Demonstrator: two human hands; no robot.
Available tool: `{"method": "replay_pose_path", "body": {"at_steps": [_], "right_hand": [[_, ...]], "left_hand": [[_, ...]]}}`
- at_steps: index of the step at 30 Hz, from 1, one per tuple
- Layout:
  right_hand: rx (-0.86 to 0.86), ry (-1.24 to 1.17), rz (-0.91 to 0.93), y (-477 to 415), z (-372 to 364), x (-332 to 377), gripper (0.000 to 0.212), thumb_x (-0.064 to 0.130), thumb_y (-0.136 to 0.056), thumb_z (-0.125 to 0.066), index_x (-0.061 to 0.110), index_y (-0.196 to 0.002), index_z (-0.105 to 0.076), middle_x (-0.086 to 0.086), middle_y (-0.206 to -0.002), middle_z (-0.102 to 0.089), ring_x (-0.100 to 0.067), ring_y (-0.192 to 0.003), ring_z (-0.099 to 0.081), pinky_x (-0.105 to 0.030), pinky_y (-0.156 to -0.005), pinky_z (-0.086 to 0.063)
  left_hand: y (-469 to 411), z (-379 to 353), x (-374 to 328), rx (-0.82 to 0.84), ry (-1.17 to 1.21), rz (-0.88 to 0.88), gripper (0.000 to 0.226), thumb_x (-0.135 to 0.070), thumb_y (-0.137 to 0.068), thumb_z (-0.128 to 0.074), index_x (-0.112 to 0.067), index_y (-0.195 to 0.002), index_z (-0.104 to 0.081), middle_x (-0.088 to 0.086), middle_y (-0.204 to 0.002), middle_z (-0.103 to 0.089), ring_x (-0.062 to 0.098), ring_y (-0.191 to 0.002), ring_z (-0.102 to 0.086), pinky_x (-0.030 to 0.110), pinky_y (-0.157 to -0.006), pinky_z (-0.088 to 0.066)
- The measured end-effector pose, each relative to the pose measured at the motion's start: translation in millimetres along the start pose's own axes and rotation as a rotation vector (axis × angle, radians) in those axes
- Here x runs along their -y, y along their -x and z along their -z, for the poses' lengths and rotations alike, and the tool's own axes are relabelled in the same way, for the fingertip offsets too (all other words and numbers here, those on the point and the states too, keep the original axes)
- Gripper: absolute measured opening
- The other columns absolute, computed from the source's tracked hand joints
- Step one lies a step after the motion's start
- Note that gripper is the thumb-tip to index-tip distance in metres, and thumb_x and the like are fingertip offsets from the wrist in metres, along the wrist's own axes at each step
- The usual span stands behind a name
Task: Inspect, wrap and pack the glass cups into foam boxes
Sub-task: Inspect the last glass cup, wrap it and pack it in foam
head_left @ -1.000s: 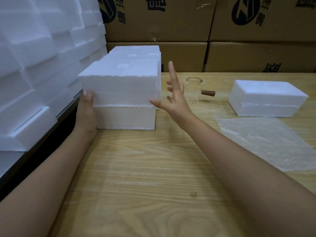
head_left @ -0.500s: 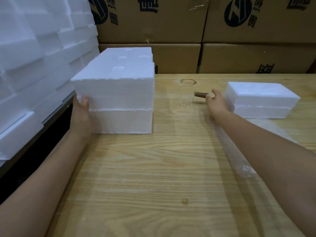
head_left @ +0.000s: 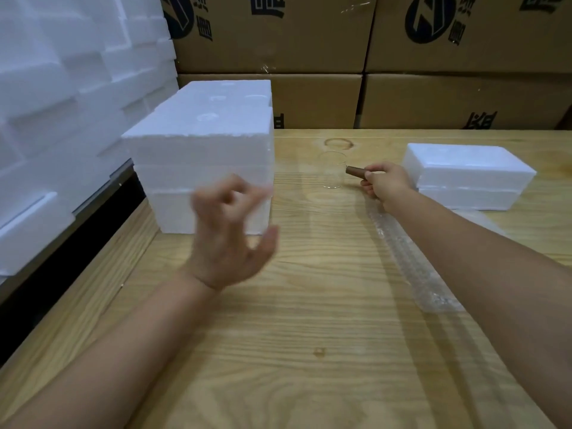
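- step: picking up the glass cup (head_left: pixel 332 170), standing far centre; right hand (head_left: pixel 385 182) grips its brown handle (head_left: pixel 356 171).
- left hand (head_left: pixel 229 239) hangs empty, blurred, fingers loosely curled.
- next, likely: lift it steadily and inspect the glass.

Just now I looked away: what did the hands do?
The left hand let go of the foam box stack and drew back, holding nothing. The right hand reached across and gripped the glass cup by its brown handle. Stack and cup stayed put.

I note left hand (head_left: pixel 229 243) and right hand (head_left: pixel 387 184) bare, forearms (head_left: pixel 108 351) uncovered; thin line (head_left: pixel 208 283) across left wrist, band or crease unclear.
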State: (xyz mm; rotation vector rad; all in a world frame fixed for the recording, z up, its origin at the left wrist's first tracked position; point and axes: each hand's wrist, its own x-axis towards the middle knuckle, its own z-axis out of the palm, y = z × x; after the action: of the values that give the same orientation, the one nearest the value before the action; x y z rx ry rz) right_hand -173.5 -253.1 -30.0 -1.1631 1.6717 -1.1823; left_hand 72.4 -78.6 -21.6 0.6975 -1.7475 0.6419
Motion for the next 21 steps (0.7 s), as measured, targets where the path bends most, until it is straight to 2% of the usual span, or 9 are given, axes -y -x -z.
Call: {"method": "replay_pose_path", "body": {"at_steps": [2,4,6,7,9,11,15,17,21], "right_hand": [[0.010,0.027,0.001,7.7,5.5,-0.6,0.013,0.014,-0.095,-0.053,0.024,-0.096,-0.061,-0.002,-0.075,-0.065,-0.020,-0.078,-0.057,-0.037,-0.075,-0.050],[0.031,0.033,0.008,17.7,12.3,-2.1,0.014,0.012,-0.096,-0.052,0.022,-0.097,-0.062,-0.004,-0.076,-0.065,-0.019,-0.074,-0.056,-0.033,-0.069,-0.046],[0.058,0.026,0.027,29.6,19.7,-4.6,0.015,0.009,-0.096,-0.050,0.018,-0.100,-0.061,-0.005,-0.075,-0.063,-0.016,-0.067,-0.055,-0.029,-0.064,-0.044],[0.067,0.031,0.043,36.6,23.5,-5.4,0.016,0.008,-0.096,-0.049,0.017,-0.101,-0.061,-0.004,-0.074,-0.062,-0.013,-0.064,-0.055,-0.027,-0.063,-0.044],[0.074,0.034,0.069,51.0,29.6,-7.9,0.016,0.006,-0.096,-0.048,0.016,-0.099,-0.060,-0.003,-0.073,-0.062,-0.010,-0.062,-0.055,-0.022,-0.060,-0.044],[0.082,0.004,0.072,65.3,33.2,-11.7,0.016,0.005,-0.095,-0.049,0.015,-0.099,-0.061,-0.004,-0.071,-0.061,-0.010,-0.060,-0.054,-0.020,-0.056,-0.043],[0.090,-0.087,0.071,92.9,36.1,-25.4,0.022,0.001,-0.094,-0.048,0.017,-0.088,-0.063,-0.009,-0.073,-0.061,-0.010,-0.058,-0.052,-0.022,-0.056,-0.042],[0.077,-0.080,0.114,104.1,36.2,-30.4,0.026,0.003,-0.094,-0.048,0.023,-0.085,-0.063,-0.006,-0.076,-0.062,-0.007,-0.059,-0.055,-0.019,-0.054,-0.042],[0.106,-0.080,0.152,115.4,35.6,-30.7,0.028,0.004,-0.093,-0.049,0.026,-0.084,-0.064,-0.004,-0.075,-0.063,-0.010,-0.062,-0.055,-0.021,-0.057,-0.043]], "left_hand": [[3.6,-17.7,-26.4,0.225,0.103,-0.071,0.039,-0.028,-0.091,-0.053,-0.019,-0.128,-0.041,0.009,-0.116,-0.043,0.025,-0.096,-0.048,0.039,-0.081,-0.045],[8.1,-35.0,-42.1,0.520,0.144,0.030,0.053,-0.027,-0.089,-0.057,-0.020,-0.136,-0.035,0.014,-0.132,-0.048,0.029,-0.113,-0.051,0.043,-0.095,-0.044],[11.0,-49.9,-47.3,0.810,0.153,0.328,0.079,-0.034,-0.091,-0.057,-0.027,-0.152,-0.007,0.015,-0.158,-0.019,0.025,-0.144,-0.022,0.043,-0.117,-0.021],[11.7,-56.6,-46.6,0.870,0.162,0.488,0.091,-0.039,-0.092,-0.057,-0.023,-0.153,0.009,0.010,-0.162,0.000,0.020,-0.149,-0.003,0.039,-0.121,-0.008],[12.8,-67.7,-44.4,0.889,0.166,0.731,0.107,-0.044,-0.090,-0.059,-0.018,-0.148,0.027,0.004,-0.160,0.021,0.015,-0.148,0.013,0.030,-0.120,0.003],[11.4,-75.3,-43.4,0.868,0.183,0.883,0.114,-0.046,-0.088,-0.062,-0.016,-0.145,0.031,0.005,-0.161,0.020,0.016,-0.149,0.009,0.027,-0.118,0.000],[8.1,-80.1,-41.6,0.874,0.178,1.030,0.119,-0.055,-0.083,-0.065,-0.016,-0.148,0.027,0.006,-0.162,-0.012,0.027,-0.147,-0.019,0.035,-0.117,-0.019],[8.4,-80.3,-40.9,0.879,0.204,1.051,0.118,-0.058,-0.080,-0.066,-0.019,-0.150,0.021,0.000,-0.159,-0.024,0.029,-0.145,-0.024,0.039,-0.118,-0.022],[11.9,-82.1,-37.7,0.805,0.227,1.034,0.098,-0.054,-0.077,-0.071,-0.021,-0.152,-0.017,-0.007,-0.141,-0.052,0.025,-0.134,-0.043,0.041,-0.111,-0.033]]}}
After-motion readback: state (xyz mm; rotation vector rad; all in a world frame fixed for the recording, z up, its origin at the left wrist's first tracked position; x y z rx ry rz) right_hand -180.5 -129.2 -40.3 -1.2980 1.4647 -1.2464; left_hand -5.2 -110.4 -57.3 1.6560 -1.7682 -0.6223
